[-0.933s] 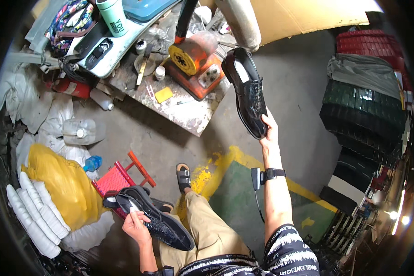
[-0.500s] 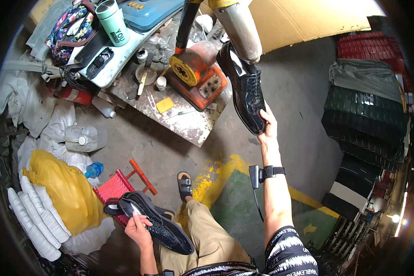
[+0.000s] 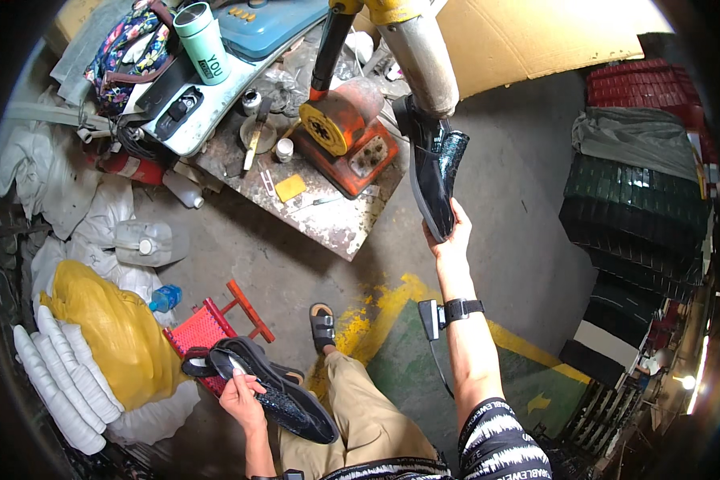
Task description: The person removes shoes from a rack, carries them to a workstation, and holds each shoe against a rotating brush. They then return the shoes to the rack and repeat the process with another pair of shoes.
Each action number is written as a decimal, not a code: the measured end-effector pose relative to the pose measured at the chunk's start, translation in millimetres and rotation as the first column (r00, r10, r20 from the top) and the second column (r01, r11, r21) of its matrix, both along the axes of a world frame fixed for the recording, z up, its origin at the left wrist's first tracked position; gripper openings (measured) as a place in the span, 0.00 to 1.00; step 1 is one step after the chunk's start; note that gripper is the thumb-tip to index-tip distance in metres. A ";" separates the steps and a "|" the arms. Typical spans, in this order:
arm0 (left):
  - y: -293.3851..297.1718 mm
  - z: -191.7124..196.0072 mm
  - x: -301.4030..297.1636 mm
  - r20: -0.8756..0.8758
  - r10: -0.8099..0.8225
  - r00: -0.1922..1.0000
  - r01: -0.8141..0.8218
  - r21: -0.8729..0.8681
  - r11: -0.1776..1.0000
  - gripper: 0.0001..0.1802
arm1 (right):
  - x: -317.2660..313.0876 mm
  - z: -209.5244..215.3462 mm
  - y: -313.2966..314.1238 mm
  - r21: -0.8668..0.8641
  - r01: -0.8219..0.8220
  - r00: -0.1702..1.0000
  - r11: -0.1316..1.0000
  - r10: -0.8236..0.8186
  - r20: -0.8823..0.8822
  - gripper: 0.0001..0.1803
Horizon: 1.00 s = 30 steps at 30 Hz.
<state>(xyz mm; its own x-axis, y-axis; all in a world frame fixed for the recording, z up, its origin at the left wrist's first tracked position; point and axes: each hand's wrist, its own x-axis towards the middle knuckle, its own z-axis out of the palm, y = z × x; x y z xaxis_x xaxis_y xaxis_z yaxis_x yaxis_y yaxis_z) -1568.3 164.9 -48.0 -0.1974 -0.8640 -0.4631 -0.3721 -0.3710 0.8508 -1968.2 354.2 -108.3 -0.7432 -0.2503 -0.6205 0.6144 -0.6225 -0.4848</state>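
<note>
My right hand (image 3: pixel 451 234), arm stretched forward, grips a glossy black shoe (image 3: pixel 430 180) by its toe end. That shoe is tipped on its side, its opening up against the lower end of a grey metal tube (image 3: pixel 421 66); how far the tube reaches inside is hidden. Low on the left, my left hand (image 3: pixel 243 400) pinches the opening edge of another black shoe (image 3: pixel 292 404) with a glittery upper. This second shoe hangs over my left leg, toe pointing to the lower right.
An orange grinder-like machine (image 3: pixel 348 140) stands on a stained worktable (image 3: pixel 328 228) with a yellow block (image 3: pixel 290 188). A red stool (image 3: pixel 202 330) sits by yellow sacks (image 3: pixel 112 336) at left. Stacked dark shiny material (image 3: pixel 632 212) lines the right. Cardboard (image 3: pixel 528 40) rises behind the tube.
The right-hand shoe has rolled onto its side, showing its smooth flank and sole edge. My right hand has shifted slightly left and nearer. My left hand and its shoe stay put.
</note>
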 end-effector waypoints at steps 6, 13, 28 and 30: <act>-2.4 -4.6 5.3 0.024 -0.021 0.999 0.021 0.002 1.000 0.20 | 4.2 9.9 -18.2 0.093 0.025 0.999 0.995 -0.027 0.018 0.10; -3.1 -10.4 9.7 0.026 -0.012 1.000 0.012 -0.020 1.000 0.20 | 11.6 2.8 -18.8 0.064 0.059 0.998 0.996 -0.061 0.030 0.12; -8.9 -12.0 23.1 0.073 -0.021 0.997 0.023 -0.027 0.999 0.20 | 8.6 24.1 -31.9 -0.159 0.063 0.997 0.985 -0.068 -0.023 0.16; -9.1 -9.0 21.3 0.073 -0.016 0.997 0.018 -0.030 0.999 0.20 | 7.1 24.7 -34.3 -0.149 0.060 0.998 0.987 -0.064 -0.022 0.16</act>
